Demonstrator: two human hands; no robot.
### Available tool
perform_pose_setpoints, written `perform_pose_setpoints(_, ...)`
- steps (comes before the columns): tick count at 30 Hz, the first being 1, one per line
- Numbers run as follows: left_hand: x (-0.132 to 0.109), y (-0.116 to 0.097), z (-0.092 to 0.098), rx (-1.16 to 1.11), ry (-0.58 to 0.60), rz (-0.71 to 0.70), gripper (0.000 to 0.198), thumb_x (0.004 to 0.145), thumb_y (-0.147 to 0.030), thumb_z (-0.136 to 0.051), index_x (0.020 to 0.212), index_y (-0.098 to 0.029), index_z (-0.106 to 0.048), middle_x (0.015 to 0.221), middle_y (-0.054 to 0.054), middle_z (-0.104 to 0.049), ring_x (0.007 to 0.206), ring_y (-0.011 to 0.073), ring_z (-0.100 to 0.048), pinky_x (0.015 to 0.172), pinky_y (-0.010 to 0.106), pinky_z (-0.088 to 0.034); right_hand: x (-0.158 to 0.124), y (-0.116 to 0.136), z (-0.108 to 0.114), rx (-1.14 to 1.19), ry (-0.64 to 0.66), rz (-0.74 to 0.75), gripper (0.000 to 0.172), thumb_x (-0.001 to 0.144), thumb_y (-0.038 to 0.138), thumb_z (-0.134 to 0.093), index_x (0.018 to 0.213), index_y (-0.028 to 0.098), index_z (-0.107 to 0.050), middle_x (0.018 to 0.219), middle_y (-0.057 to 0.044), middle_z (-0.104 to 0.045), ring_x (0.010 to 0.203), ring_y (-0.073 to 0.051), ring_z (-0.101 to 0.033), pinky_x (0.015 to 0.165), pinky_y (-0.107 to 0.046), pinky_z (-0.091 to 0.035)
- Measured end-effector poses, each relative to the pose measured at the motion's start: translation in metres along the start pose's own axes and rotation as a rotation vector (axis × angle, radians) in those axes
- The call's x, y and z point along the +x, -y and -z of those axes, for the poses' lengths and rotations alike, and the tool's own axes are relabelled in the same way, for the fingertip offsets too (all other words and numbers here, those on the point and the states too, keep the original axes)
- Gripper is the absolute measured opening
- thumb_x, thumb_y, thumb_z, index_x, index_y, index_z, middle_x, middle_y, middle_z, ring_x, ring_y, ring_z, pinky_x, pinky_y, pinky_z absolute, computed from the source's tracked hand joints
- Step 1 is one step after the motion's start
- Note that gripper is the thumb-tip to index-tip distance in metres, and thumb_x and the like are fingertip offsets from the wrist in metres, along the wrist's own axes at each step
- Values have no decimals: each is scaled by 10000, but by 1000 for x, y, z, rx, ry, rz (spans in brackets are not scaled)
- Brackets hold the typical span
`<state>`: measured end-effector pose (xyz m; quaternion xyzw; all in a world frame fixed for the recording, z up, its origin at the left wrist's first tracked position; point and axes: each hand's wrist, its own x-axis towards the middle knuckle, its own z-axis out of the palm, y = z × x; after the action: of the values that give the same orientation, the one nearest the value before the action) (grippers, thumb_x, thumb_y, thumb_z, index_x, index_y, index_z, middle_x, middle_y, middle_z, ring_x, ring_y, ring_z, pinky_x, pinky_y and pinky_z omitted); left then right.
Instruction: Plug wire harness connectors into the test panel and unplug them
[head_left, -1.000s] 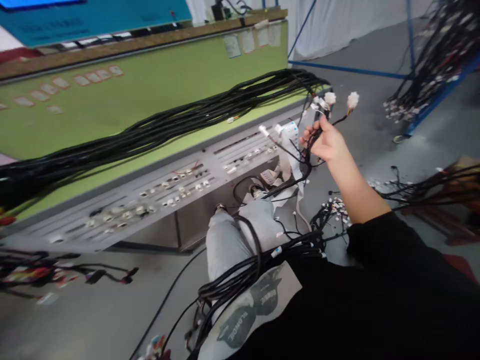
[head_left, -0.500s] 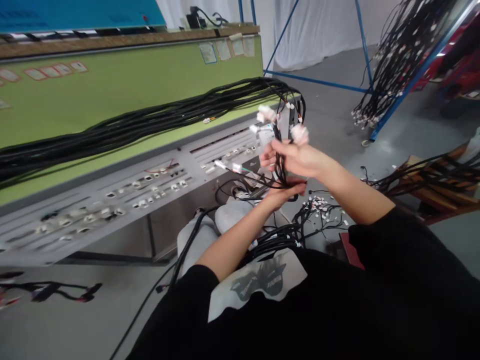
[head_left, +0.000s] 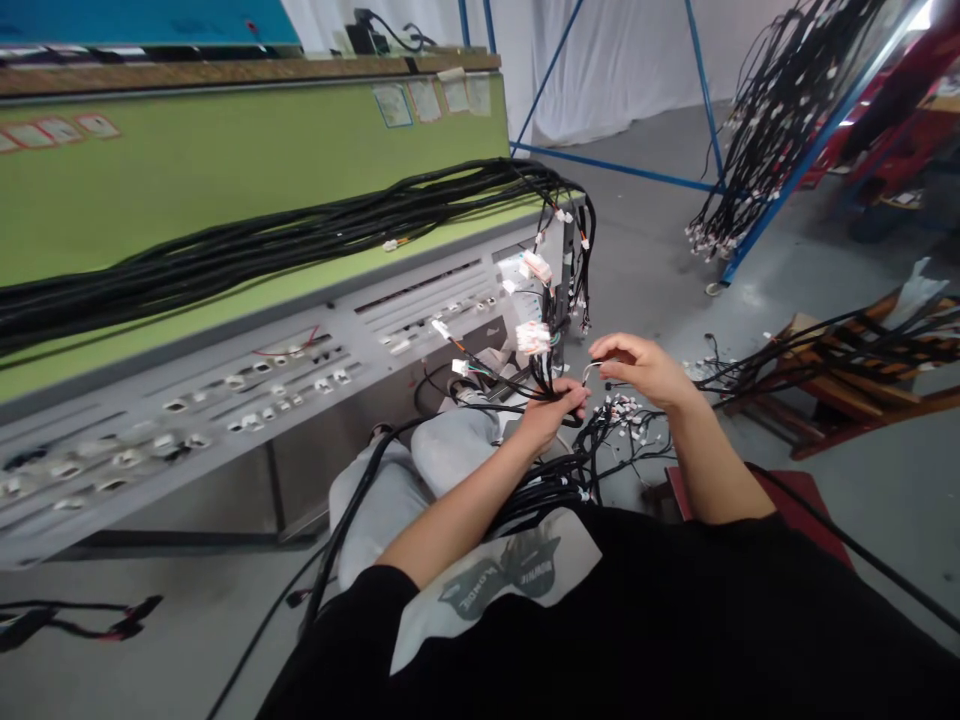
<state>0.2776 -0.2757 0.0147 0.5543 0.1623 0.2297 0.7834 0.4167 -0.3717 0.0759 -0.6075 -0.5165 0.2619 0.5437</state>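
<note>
We see one black wire bundle (head_left: 541,374) in front of the bench's right-hand end, above the lap; its long axis runs nearly upright, connector ends pointing up and away from the body. On it we count two larger white connectors (head_left: 533,338), one above the other, and two smaller plugs (head_left: 460,367) on branches pointing left. The left hand (head_left: 549,415) is clamped around the bundle's lower part. Just beside it, the right hand (head_left: 646,372) has its fingertips together on one thin pale wire (head_left: 591,367) (what its tip carries, we cannot tell).

Below, more black cables (head_left: 536,500) lie across two grey-trousered legs (head_left: 442,455). Beyond stands one slotted grey panel (head_left: 356,330), under a ledge of long black cables (head_left: 315,228), too many to count. Above these we count four paper cards (head_left: 424,100) at the green board's (head_left: 247,140) right end.
</note>
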Motion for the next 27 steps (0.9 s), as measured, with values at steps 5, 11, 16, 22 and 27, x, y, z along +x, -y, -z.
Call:
perform_pose_setpoints(5,-8,-10,12,-174,-26,38,407,574,-361,-764,881,-135,-620,740,16,-615,628,112,-585,653,274,-490,3,0,-14,-224,-21,45,174,728,335,-646,808,200,-573,711,11,-572,625,-105,-501,602,-247,-393)
perform_pose_setpoints(11,-14,-26,17,-124,-1,52,362,613,-376,-738,826,-114,-609,660,7,-587,561,103,-557,576,271,-500,0,10,-34,-578,124,178,207,708,309,-684,765,196,-520,687,11,-551,607,-111,-462,580,-241,-333)
perform_pose_setpoints(16,-18,-27,13,-80,-78,14,303,630,-381,-720,688,-122,-575,551,-22,-527,486,83,-502,492,244,-481,-1,11,-38,-588,186,218,177,737,304,-660,790,190,-535,725,-4,-572,651,-123,-498,604,-236,-352)
perform_pose_setpoints(22,-19,-22,14,-47,-207,-27,315,622,-397,-724,671,-138,-552,570,-11,-541,474,81,-509,478,230,-467,-6,-3,-46,-525,56,175,108,764,286,-629,750,190,-582,692,-2,-580,644,-118,-514,616,-239,-372)
perform_pose_setpoints(27,-13,-17,21,-68,-388,2,359,622,-443,-712,698,-135,-544,543,-17,-519,452,93,-521,493,244,-467,-15,-13,-55,-358,-107,108,180,688,309,-695,665,188,-564,685,-5,-595,639,-125,-527,613,-261,-406)
